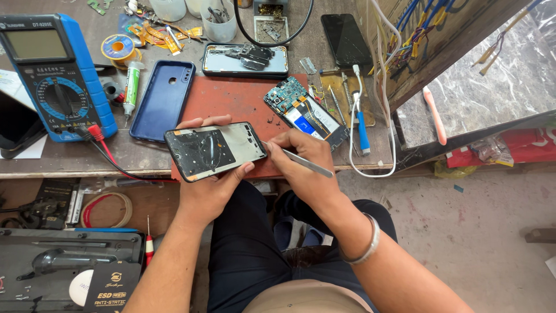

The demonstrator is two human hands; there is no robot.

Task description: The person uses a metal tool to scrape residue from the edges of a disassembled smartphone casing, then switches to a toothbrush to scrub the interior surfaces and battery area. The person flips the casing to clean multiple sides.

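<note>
Hands are seen at the near edge of a cluttered brown wooden bench (69, 159), close together but not touching. A black rectangular phone frame with a cracked, glue-streaked inner face (215, 150) is gripped from below by the left hand (209, 184), the thumb resting at its lower right edge and the fingertips showing along its far edge; it is held tilted above the bench edge and over a red-brown rubber work mat (240, 101). A slim silver metal tweezers-like tool (302, 162) is pinched in the right hand (306, 157), and its tip is set against the right end of the frame. A silver metal bangle (365, 246) is worn on the right wrist. On the mat, just beyond the right hand, an opened phone with a bare teal circuit board (306, 113) is laid. A dark blue soft phone case (163, 99) is placed to the left of the mat, and a blue-cased digital multimeter (55, 72) with red and black leads is set further left. A blue-handled screwdriver (362, 127) lies to the right of the opened phone.
</note>
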